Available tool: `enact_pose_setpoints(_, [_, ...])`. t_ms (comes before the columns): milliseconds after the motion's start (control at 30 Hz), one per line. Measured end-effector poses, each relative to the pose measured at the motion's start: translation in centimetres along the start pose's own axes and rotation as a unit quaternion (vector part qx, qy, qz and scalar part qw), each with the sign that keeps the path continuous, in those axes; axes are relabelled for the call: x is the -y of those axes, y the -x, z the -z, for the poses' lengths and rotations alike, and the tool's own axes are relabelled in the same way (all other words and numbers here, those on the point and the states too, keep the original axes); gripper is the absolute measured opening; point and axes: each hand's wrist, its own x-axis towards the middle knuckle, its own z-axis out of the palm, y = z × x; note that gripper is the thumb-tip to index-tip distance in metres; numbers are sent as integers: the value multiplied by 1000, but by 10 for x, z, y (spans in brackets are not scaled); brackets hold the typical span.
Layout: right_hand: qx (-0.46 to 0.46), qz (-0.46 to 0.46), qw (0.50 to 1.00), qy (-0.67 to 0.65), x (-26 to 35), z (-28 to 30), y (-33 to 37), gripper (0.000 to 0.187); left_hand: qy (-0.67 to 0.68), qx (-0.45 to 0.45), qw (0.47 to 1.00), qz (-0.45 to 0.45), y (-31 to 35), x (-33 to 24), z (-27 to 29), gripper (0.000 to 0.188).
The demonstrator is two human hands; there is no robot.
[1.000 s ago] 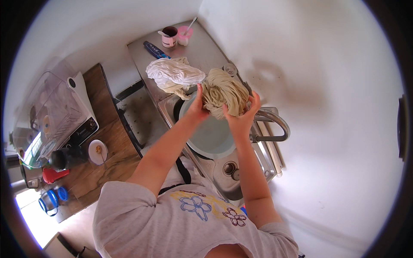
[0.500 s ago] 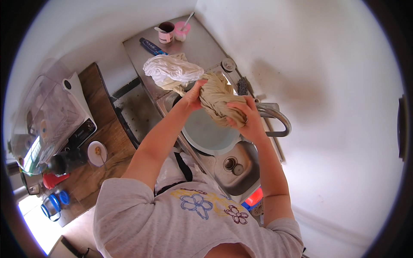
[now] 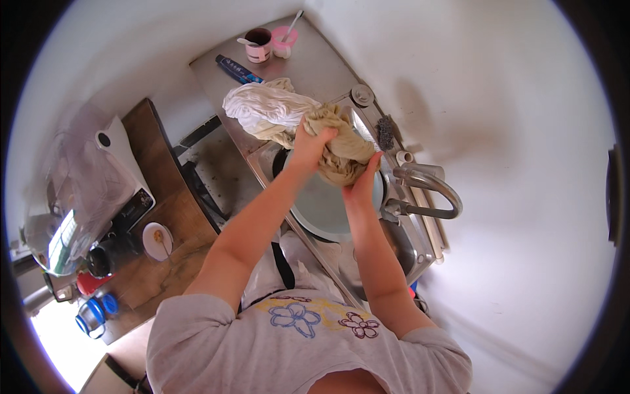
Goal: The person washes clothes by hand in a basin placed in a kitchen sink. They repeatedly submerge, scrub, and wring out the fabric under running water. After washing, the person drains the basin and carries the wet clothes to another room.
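Note:
A bunched khaki cloth (image 3: 342, 157) hangs in the air above a pale round basin (image 3: 321, 213) with water in it. My left hand (image 3: 310, 146) grips its upper left side, fingers wrapped over the folds. Under its lower right part, my right hand (image 3: 363, 184) holds it with the thumb along the edge; some of these fingers are hidden behind the fabric. Just left of the khaki cloth, a twisted white cloth (image 3: 266, 106) rests on the metal counter, with beige fabric beneath it.
A curved faucet (image 3: 433, 190) rises right of the basin, beside a dark scrubber (image 3: 385, 133). Farther back are a blue tube (image 3: 237, 69), a pink-white cup (image 3: 258, 49) and a pink cup with a toothbrush (image 3: 284, 41). On the left, a wooden counter (image 3: 187, 253) bears a small plate (image 3: 157, 240).
The khaki cloth has been bunched shorter and turned. My right hand has moved left and beneath it, while my left hand has shifted its grip over the top. The view has moved slightly.

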Motion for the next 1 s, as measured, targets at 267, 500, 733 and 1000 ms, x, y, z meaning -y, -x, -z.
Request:
enact_pose_setpoints(267, [193, -271, 925, -181, -30, 42, -42, 35, -354, 210, 901, -133, 23, 30, 23, 65])
enact_pose_setpoints(500, [196, -292, 926, 136, 16, 21, -54, 25, -474, 438, 690, -327, 23, 29, -3, 44])
enact_pose_setpoints(733, [311, -326, 780, 434, 11, 12, -87, 26, -517, 642, 483, -295, 23, 52, 6, 28])
enact_pose_setpoints(1000, [294, -182, 717, 606, -13, 18, -85, 32, -565, 695, 353, -270, 19, 98, 12, 21])
